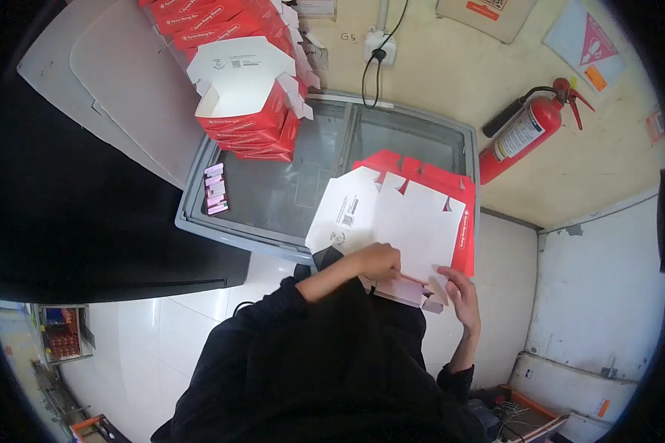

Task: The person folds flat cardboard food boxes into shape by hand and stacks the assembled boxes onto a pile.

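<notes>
A partly folded cardboard box lies white side up at the front right of the glass-topped freezer, its near side bent up. My left hand is closed at this near side, fingers curled over the edge; the fingertips are hidden. At the near right corner my right hand has its fingers apart and bent, touching a small corner flap. Beneath the white sheet, more red box blanks stick out at the back and right.
Folded red boxes are stacked at the freezer's back left, with more red cartons behind. A phone lies on the left glass. A fire extinguisher stands at the right wall, and a black cable hangs from a socket.
</notes>
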The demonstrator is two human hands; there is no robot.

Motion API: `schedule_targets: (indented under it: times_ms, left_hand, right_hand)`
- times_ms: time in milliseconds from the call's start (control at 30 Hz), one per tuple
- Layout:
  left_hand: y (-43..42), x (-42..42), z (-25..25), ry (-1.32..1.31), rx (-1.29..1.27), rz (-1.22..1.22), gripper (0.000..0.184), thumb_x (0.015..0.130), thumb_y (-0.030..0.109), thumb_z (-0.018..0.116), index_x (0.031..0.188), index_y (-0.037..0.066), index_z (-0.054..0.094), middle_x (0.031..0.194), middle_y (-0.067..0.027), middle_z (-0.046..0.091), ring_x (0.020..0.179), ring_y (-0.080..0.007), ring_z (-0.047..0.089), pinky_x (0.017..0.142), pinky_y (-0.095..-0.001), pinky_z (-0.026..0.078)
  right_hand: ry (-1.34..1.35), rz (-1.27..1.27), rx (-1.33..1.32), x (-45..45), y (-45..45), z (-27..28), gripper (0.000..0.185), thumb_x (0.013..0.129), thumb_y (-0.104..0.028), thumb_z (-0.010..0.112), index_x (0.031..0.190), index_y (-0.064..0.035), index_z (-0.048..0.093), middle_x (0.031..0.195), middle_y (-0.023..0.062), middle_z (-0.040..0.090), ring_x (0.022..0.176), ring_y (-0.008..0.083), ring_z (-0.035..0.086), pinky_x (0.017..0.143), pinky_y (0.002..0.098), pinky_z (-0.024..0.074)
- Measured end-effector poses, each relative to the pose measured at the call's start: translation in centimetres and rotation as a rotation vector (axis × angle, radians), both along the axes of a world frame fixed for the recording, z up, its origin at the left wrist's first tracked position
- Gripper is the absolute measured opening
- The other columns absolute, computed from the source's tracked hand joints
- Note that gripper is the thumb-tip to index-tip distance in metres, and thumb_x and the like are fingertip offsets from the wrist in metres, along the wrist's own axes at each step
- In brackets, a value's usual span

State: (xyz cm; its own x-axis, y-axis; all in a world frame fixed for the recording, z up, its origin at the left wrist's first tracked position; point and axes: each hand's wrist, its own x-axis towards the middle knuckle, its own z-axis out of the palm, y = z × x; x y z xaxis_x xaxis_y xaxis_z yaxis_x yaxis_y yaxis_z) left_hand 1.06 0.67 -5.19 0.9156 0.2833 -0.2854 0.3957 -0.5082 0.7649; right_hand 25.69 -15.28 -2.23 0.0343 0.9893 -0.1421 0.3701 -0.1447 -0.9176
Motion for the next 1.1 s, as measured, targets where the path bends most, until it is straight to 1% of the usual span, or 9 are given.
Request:
schedule_targets:
  times_ms: [100, 133, 267, 433, 633, 767, 867, 967, 1100]
  left_hand:
    - [-0.1, -0.7, 0.1, -0.180, 0.127, 0.290, 0.030, 0.086, 0.034, 0.069, 0.089, 0.004, 0.069, 0.073, -0.0176, 0.066, 0.068, -0.0326, 0.065, 0.067, -0.0415, 0.050]
    - [-0.4, -0.9, 0.8, -0.206, 0.061, 0.369, 0.029, 0.088, 0.032, 0.068, 0.088, 0.003, 0.069, 0.073, -0.0175, 0.066, 0.068, -0.0319, 0.064, 0.067, -0.0409, 0.049]
    - [-1.9, -0.9, 1.6, -0.266, -0.064, 0.548, 0.028, 0.095, 0.028, 0.063, 0.087, 0.001, 0.068, 0.074, -0.0177, 0.065, 0.068, -0.0298, 0.063, 0.066, -0.0387, 0.048]
    - [-3.4, -0.4, 4.1, -0.365, 0.332, 0.549, 0.019, 0.092, 0.021, 0.064, 0.089, 0.003, 0.070, 0.079, -0.0158, 0.067, 0.074, -0.0324, 0.065, 0.068, -0.0391, 0.049]
    - [-3.2, -1.5, 6.4, -0.236, 0.150, 0.469, 0.019, 0.089, 0.022, 0.065, 0.086, 0.005, 0.073, 0.086, -0.0126, 0.069, 0.082, -0.0346, 0.065, 0.073, -0.0449, 0.050]
    - [-4.9, -3.3, 7.8, -0.326, 0.192, 0.556, 0.048, 0.078, 0.024, 0.077, 0.121, 0.008, 0.064, 0.117, -0.0156, 0.064, 0.112, -0.0354, 0.059, 0.095, -0.0421, 0.047]
    - [-5.2, -6.0, 7.5, -0.239, 0.509, 0.540, 0.071, 0.072, 0.025, 0.082, 0.136, 0.014, 0.053, 0.137, -0.0133, 0.053, 0.128, -0.0342, 0.048, 0.109, -0.0410, 0.037]
    - [-6.0, -6.5, 10.3, -0.237, 0.572, 0.559, 0.071, 0.069, 0.022, 0.084, 0.134, 0.013, 0.055, 0.138, -0.0123, 0.053, 0.131, -0.0344, 0.044, 0.112, -0.0426, 0.034]
    - [-4.2, -9.1, 8.3, -0.337, 0.455, 0.655, 0.043, 0.075, 0.017, 0.078, 0.115, 0.005, 0.065, 0.115, -0.0179, 0.065, 0.113, -0.0366, 0.058, 0.097, -0.0412, 0.046]
  right_hand:
    - [-0.172, 0.145, 0.255, -0.2, -1.1, 1.5, 0.044, 0.080, -0.015, 0.073, 0.121, -0.0030, 0.065, 0.128, 0.0164, 0.063, 0.124, 0.0323, 0.055, 0.103, 0.0447, 0.0430]
    - [-0.203, 0.078, 0.316, -1.0, -1.0, 2.2, 0.042, 0.077, -0.002, 0.073, 0.118, -0.0041, 0.067, 0.119, 0.0150, 0.065, 0.121, 0.0326, 0.056, 0.100, 0.0424, 0.0457]
    - [-0.330, -0.235, 0.425, -2.8, 0.4, 1.8, 0.035, 0.081, 0.004, 0.069, 0.114, -0.0068, 0.070, 0.094, 0.0114, 0.058, 0.096, 0.0259, 0.060, 0.084, 0.0365, 0.0493]
    - [-0.396, -0.293, 0.467, -6.8, 3.1, 2.6, 0.018, 0.081, -0.001, 0.071, 0.099, -0.0047, 0.069, 0.092, 0.0111, 0.059, 0.086, 0.0255, 0.059, 0.079, 0.0352, 0.0474]
    - [-0.499, -0.038, 0.635, -5.7, 4.3, 2.7, 0.013, 0.083, -0.009, 0.072, 0.095, -0.0082, 0.065, 0.082, 0.0073, 0.063, 0.082, 0.0244, 0.061, 0.082, 0.0405, 0.0427]
    - [-0.529, 0.048, 0.432, -4.3, 5.2, 3.4, 0.014, 0.085, -0.015, 0.072, 0.096, -0.0100, 0.064, 0.081, 0.0044, 0.066, 0.078, 0.0221, 0.063, 0.087, 0.0414, 0.0382]
    - [-0.439, -0.067, 0.410, -5.1, 5.9, 5.4, 0.014, 0.085, -0.015, 0.071, 0.096, -0.0091, 0.064, 0.082, 0.0053, 0.067, 0.077, 0.0216, 0.063, 0.085, 0.0401, 0.0392]
    - [-0.304, -0.144, 0.447, -5.9, 6.5, 5.0, 0.013, 0.085, -0.012, 0.071, 0.094, -0.0070, 0.065, 0.082, 0.0075, 0.067, 0.077, 0.0229, 0.063, 0.078, 0.0378, 0.0430]
    - [-0.219, -0.132, 0.484, -5.9, 7.5, 5.3, 0.010, 0.084, -0.007, 0.070, 0.092, -0.0046, 0.065, 0.082, 0.0103, 0.066, 0.076, 0.0260, 0.063, 0.067, 0.0355, 0.0469]
